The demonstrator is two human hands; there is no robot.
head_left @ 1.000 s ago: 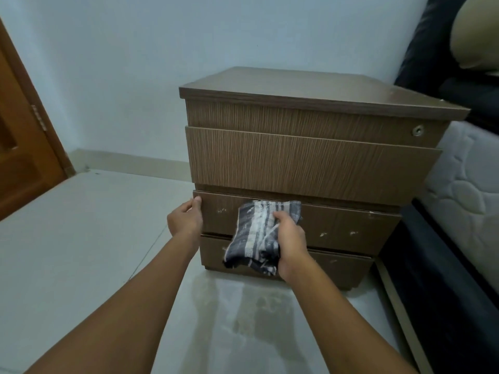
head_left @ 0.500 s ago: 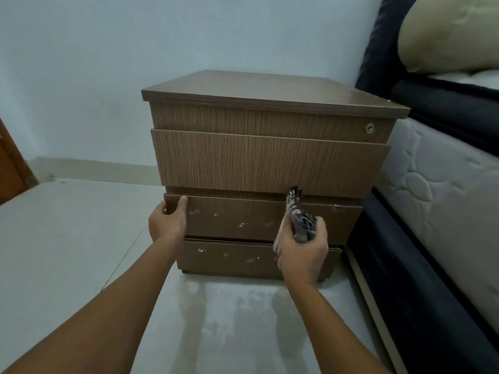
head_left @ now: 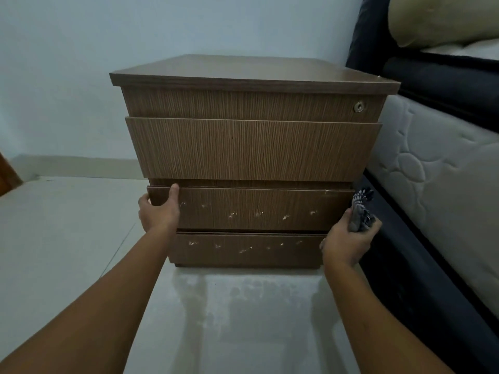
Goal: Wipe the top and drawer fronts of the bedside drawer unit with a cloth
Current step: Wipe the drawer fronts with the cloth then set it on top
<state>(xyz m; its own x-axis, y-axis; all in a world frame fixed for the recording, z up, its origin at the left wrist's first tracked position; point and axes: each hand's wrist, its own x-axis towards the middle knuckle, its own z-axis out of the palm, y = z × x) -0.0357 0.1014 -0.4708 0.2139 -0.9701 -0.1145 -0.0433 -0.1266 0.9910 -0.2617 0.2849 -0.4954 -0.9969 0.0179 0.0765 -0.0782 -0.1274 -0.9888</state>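
At the far left edge a sliver of brown door (head_left: 6,174) is cut off by the frame, so little of it can be made out. The pale floor (head_left: 62,228) runs from there under the bedside drawer unit (head_left: 251,147), which stands in the middle against the light wall (head_left: 135,36).

The left hand (head_left: 159,210) grips the left end of the third drawer front (head_left: 259,207), thumb hooked over its top edge and fingers wrapped round the side. That drawer and the bottom drawer front (head_left: 248,248) carry small whitish marks; whether they are chips or dirt cannot be told. All the drawers look closed or nearly so, and nothing of their insides shows. The top of the unit is bare, and a round lock (head_left: 359,106) sits at the right of the uppermost front.

The right hand (head_left: 348,242) is at the unit's lower right corner, clenched around the bunched cloth (head_left: 360,211), whose striped end sticks up above the fist, beside the third drawer's right edge. Whether the cloth touches the wood is unclear.

To the right, a quilted mattress (head_left: 432,168) lies on a dark bed frame (head_left: 399,255), with a pillow (head_left: 442,17) cut off at the top corner
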